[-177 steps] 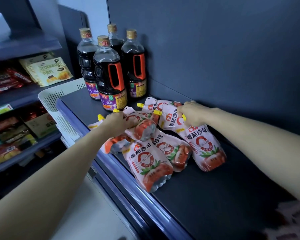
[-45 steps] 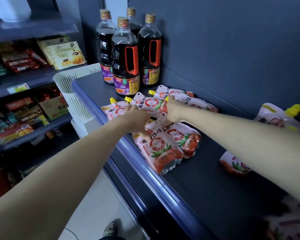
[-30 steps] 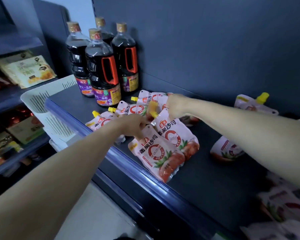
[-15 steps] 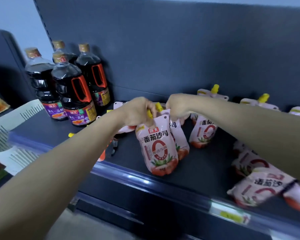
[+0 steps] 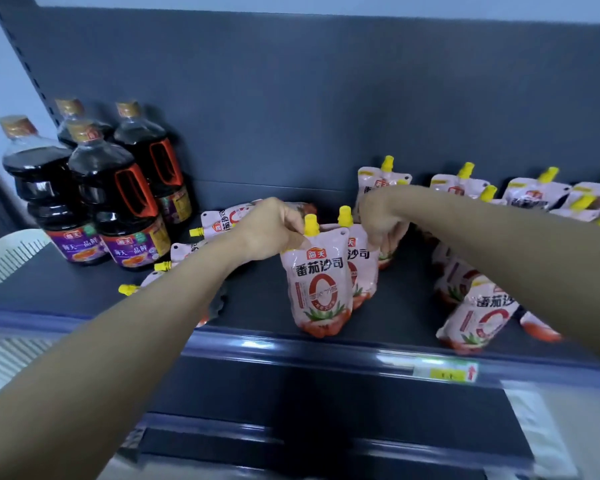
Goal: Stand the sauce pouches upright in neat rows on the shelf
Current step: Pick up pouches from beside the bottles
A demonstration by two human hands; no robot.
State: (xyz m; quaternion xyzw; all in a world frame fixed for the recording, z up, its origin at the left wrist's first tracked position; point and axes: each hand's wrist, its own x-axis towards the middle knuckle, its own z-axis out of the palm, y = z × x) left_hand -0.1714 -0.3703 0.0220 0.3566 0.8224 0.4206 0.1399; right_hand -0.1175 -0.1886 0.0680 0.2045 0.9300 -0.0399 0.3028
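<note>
My left hand [image 5: 274, 230] pinches the top of a pink tomato sauce pouch [image 5: 321, 282] with a yellow spout, which hangs upright near the front edge of the dark shelf [image 5: 395, 317]. Just behind it, my right hand [image 5: 378, 216] grips the top of a second pouch [image 5: 362, 268], also upright. Several pouches [image 5: 471, 183] stand along the back wall at the right. Others lie flat at the left [image 5: 222, 220] beside my left forearm. A tilted pouch [image 5: 478, 317] leans near the front right.
Several dark soy sauce bottles [image 5: 118, 199] with orange handles stand at the shelf's left end. A white plastic basket [image 5: 4, 254] sits past the left edge. A yellow price tag [image 5: 447, 374] is on the shelf's front rail.
Both hands have lifted one pouch each off the flat pile and brought them upright, moving right along the shelf. The view has swung right, showing the standing row.
</note>
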